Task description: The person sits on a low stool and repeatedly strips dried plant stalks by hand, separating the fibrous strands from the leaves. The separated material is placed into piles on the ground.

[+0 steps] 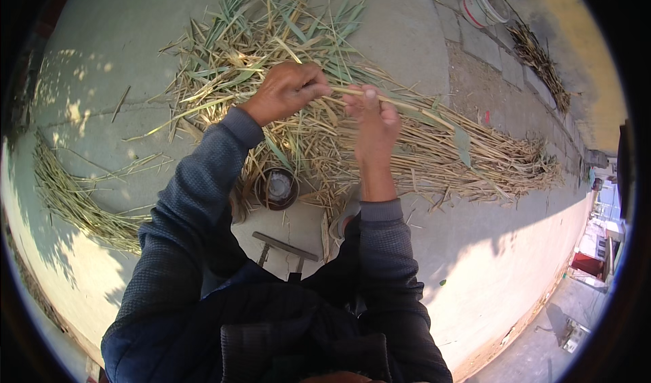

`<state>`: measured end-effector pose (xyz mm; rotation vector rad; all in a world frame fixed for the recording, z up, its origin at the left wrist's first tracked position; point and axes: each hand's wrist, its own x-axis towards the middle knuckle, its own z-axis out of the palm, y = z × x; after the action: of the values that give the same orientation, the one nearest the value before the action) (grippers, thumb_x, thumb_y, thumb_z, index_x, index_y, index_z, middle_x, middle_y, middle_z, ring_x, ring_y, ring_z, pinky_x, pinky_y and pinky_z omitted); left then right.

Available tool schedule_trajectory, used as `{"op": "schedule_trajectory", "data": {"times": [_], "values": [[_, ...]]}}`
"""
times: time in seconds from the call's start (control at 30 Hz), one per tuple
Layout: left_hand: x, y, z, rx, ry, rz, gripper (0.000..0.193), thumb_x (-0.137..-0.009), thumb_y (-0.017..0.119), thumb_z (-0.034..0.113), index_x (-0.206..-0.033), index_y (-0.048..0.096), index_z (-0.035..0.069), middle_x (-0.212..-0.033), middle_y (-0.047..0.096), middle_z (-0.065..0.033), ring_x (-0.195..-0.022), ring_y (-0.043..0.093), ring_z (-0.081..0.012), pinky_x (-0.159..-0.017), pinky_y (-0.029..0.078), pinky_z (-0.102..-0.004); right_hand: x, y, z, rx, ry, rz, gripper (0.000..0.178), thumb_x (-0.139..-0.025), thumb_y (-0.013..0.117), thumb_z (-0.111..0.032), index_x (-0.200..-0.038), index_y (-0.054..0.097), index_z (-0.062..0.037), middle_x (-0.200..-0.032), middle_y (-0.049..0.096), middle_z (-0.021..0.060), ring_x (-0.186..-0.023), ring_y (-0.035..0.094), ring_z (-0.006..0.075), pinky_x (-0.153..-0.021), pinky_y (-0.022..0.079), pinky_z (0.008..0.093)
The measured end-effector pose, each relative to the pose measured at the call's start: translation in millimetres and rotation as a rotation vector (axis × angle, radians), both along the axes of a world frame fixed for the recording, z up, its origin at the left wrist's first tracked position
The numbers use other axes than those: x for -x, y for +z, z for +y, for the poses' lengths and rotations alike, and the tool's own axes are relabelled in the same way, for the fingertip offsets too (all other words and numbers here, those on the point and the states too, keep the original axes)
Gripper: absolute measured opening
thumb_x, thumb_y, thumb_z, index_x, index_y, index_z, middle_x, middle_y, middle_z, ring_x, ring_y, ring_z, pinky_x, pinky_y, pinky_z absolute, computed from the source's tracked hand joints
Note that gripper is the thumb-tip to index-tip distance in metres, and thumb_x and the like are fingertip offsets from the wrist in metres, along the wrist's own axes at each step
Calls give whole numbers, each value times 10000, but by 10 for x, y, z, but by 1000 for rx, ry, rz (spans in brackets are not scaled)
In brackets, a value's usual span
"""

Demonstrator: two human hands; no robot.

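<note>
A long pale reed-like stalk [408,107] stretches between my hands and out to the right, above the heap. My left hand [290,88] is closed, pinching the stalk's left end between thumb and fingers. My right hand [376,122] has its thumb and fingers around the same stalk a little farther right, palm turned up. Below the hands lies a heap of dry stalks [475,154], their lengths running to the right. Loose leaves and peelings, some green [234,3], pile up at the far side, behind my left hand.
Between my legs stand a dark round pot [263,197] with something whitish inside and a T-shaped bar [285,245]. A bundle of greenish stalks [74,207] lies at left. At the far right are a white bucket [478,10] and dark dry stalks [540,57].
</note>
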<state>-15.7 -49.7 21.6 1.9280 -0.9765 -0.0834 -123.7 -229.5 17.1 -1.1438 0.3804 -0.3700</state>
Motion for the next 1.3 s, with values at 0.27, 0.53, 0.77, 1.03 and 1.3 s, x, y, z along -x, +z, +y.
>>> {"op": "schedule_trajectory", "data": {"times": [0.27, 0.53, 0.77, 1.03, 1.3], "values": [[149, 74, -103, -37, 62, -426, 175, -855, 794, 198, -862, 672, 73, -748, 657, -74, -716, 644, -286, -725, 481, -409, 8, -10, -26, -98, -146, 197, 345, -999, 713, -298, -1064, 653, 36, -991, 750, 174, -829, 744, 210, -695, 612, 291], [152, 49, -77, -40, 44, -259, 142, -862, 780, 179, -875, 689, 72, -767, 671, -79, -730, 656, -287, -734, 479, -417, 53, -26, -87, -170, 73, 291, 283, -1022, 674, -237, -1069, 667, 42, -1028, 745, 187, -884, 742, 237, -752, 607, 309], [47, 66, -27, -5, 7, -9, 149, -902, 770, 169, -892, 715, 31, -776, 698, -71, -688, 666, -203, -619, 499, -353, 22, -37, 16, -169, 37, 128, 286, -1019, 679, -193, -1170, 641, 45, -1024, 742, 174, -896, 747, 243, -754, 611, 300], [-69, 214, 86, 82, -100, 390, 162, -961, 729, 162, -903, 715, 12, -731, 676, -30, -657, 626, -109, -609, 490, -296, 39, 87, 97, 147, 92, -86, 276, -1037, 644, -162, -1203, 634, 59, -1118, 737, 172, -957, 733, 202, -839, 592, 300], [16, 280, 47, 62, -122, 416, 147, -963, 730, 139, -906, 709, 4, -733, 669, -27, -668, 622, -98, -600, 477, -285, 20, 15, 129, 150, 128, -124, 316, -1027, 670, -196, -1221, 639, 52, -1089, 743, 158, -911, 726, 178, -786, 590, 280]]}}
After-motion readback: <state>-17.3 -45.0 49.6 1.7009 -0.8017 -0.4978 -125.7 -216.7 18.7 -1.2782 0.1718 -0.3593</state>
